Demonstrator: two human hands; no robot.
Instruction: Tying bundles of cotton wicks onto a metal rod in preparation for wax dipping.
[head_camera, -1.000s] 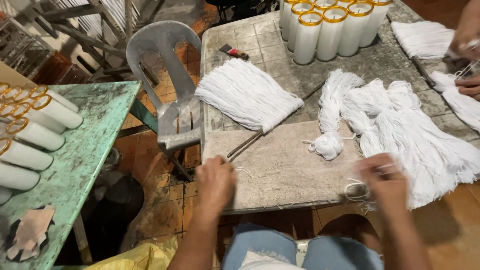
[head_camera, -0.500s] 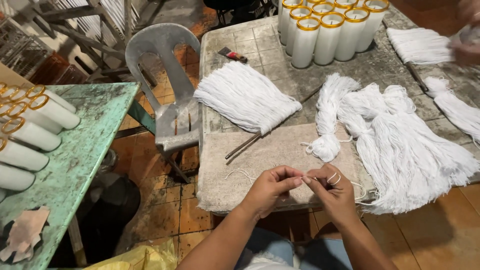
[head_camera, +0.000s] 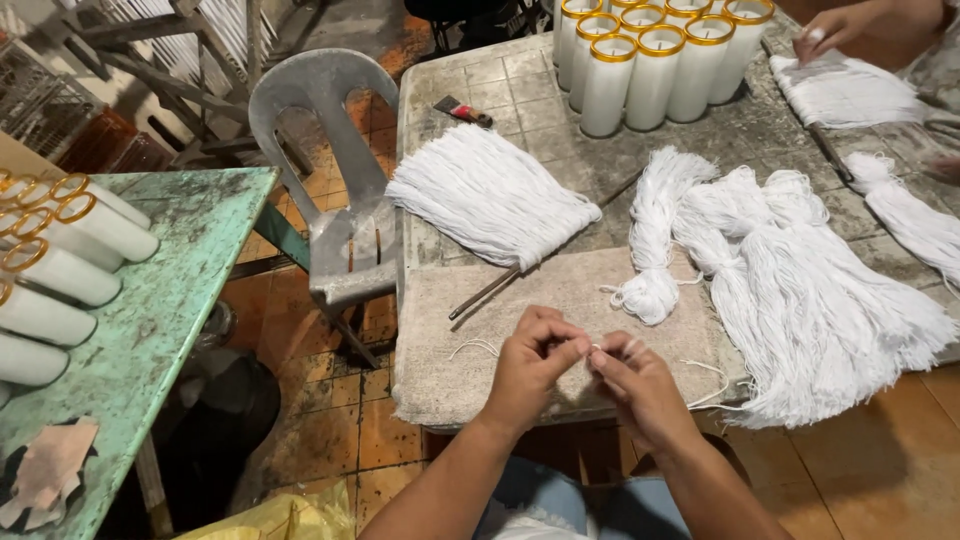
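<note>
My left hand (head_camera: 530, 362) and my right hand (head_camera: 637, 385) meet over the near edge of the worktop (head_camera: 560, 110), fingertips pressed together. Between them I pinch a thin white string (head_camera: 478, 346); the fingers of both hands are drawn narrow on it, thumb against forefinger. One loose end of the string curls off to the left of my left hand, lying on the pale cloth mat (head_camera: 470, 300) that covers this end of the worktop. More thin strands trail from under my right hand toward the big heap of white cut strings (head_camera: 830, 300) spread out to my right.

Just beyond my hands a knotted skein of white yarn (head_camera: 655, 235) lies on the mat's far edge, touching the heap. Further left a flat fan of white strings (head_camera: 490, 195) rests on a thin dark rod (head_camera: 490, 290) that pokes out toward me. A cluster of tall white glass candles with gold rims (head_camera: 650, 60) stands upright at the far side, and a small brush with a red band (head_camera: 462, 108) lies near them.

At the far right corner another person's hand (head_camera: 835, 28) rests at a second bundle of white strings (head_camera: 850, 90).

To my left stand a grey plastic chair (head_camera: 330, 150) and a green table (head_camera: 170, 270) carrying more candles laid on their sides (head_camera: 60, 270).
</note>
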